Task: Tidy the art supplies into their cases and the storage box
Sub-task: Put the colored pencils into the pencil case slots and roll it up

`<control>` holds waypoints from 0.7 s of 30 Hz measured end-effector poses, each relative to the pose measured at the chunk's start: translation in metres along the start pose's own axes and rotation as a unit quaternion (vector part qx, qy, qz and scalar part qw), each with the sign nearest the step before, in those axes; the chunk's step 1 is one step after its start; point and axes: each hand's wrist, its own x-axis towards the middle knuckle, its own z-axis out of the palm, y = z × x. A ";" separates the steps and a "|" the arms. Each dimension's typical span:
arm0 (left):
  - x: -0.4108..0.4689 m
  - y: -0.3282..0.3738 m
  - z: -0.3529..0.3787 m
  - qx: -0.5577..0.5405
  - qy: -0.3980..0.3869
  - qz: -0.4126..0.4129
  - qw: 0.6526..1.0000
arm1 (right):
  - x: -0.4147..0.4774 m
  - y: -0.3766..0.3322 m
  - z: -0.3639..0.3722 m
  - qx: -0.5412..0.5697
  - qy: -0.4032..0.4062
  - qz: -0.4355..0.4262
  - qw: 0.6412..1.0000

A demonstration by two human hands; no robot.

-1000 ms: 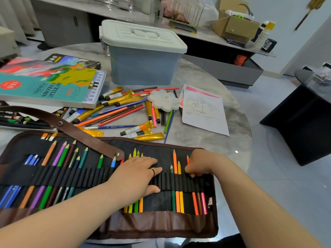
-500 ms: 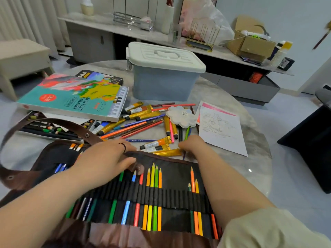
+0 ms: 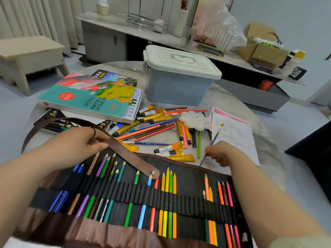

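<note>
One pencil roll [image 3: 189,173] lies open. Left hand [image 3: 77,145] grips its brown strap [image 3: 125,151]; right hand [image 3: 223,154] pinches a paintbrush [image 3: 216,136].

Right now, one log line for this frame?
phase: tidying | left hand: holds strap | right hand: pinches paintbrush | pencil roll: open | storage box: lid on

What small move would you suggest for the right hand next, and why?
Probably lift the paintbrush off the drawing toward empty loops in the pencil roll: the right hand pinches it, while the left hand holds the strap.
</note>
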 end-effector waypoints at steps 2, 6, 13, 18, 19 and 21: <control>0.001 -0.005 -0.006 -0.013 0.008 -0.013 1.000 | -0.004 -0.004 -0.003 -0.001 0.060 -0.030 0.998; 0.001 -0.015 -0.017 -0.030 0.019 -0.044 0.998 | -0.020 -0.033 0.003 -0.122 0.208 -0.196 0.951; -0.004 -0.027 -0.023 -0.017 0.017 -0.077 0.997 | -0.041 -0.103 0.070 -0.486 0.104 -0.308 0.811; -0.010 -0.043 -0.025 -0.001 -0.030 -0.110 0.993 | -0.035 -0.114 0.091 -0.521 0.089 -0.330 0.782; -0.010 -0.047 -0.025 -0.006 -0.036 -0.119 0.992 | -0.033 -0.114 0.094 -0.521 0.088 -0.341 0.777; -0.011 -0.052 -0.025 -0.014 -0.038 -0.128 0.991 | -0.027 -0.116 0.099 -0.516 0.086 -0.360 0.772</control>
